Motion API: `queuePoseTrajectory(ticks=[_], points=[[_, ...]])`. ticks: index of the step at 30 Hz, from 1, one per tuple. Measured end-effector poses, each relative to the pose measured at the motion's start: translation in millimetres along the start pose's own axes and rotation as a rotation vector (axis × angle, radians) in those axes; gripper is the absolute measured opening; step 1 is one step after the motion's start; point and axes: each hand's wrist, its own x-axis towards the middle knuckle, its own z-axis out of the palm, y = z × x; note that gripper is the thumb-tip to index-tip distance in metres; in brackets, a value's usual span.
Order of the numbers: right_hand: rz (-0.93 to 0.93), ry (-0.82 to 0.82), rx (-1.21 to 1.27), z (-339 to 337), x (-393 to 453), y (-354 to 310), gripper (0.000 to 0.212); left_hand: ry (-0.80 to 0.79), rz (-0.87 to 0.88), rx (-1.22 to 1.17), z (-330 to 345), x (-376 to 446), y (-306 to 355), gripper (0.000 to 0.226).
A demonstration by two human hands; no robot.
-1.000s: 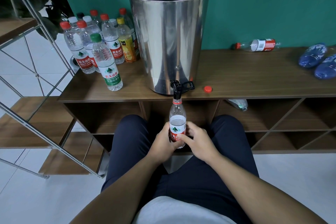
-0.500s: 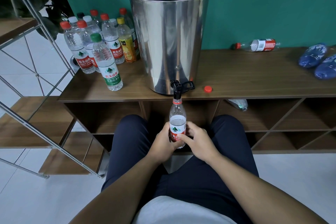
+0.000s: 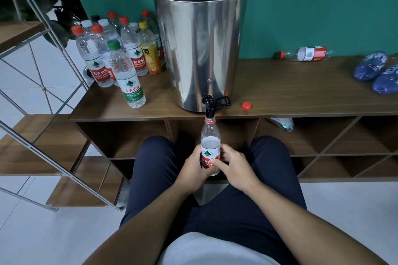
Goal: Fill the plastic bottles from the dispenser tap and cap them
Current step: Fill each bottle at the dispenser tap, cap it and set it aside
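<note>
Filling: both our left hand (image 3: pixel 192 165) and right hand (image 3: pixel 233 165) grasp the bottle (image 3: pixel 210 146); we'd keep its mouth square under the tap (image 3: pixel 210 105), shut off near the neck.

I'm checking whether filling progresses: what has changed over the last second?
Nothing visibly changed. Both the left hand and right hand still grip the bottle under the tap; the red cap stays on the shelf top.
</note>
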Motion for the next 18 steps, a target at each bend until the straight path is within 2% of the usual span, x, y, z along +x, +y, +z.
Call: queuePoseTrajectory(ticks=[18], points=[[0.013,-0.006,0.015,0.5,0.8,-0.3,0.047,-0.007,0.003,0.006,-0.2,1.0,-1.3,0.072]])
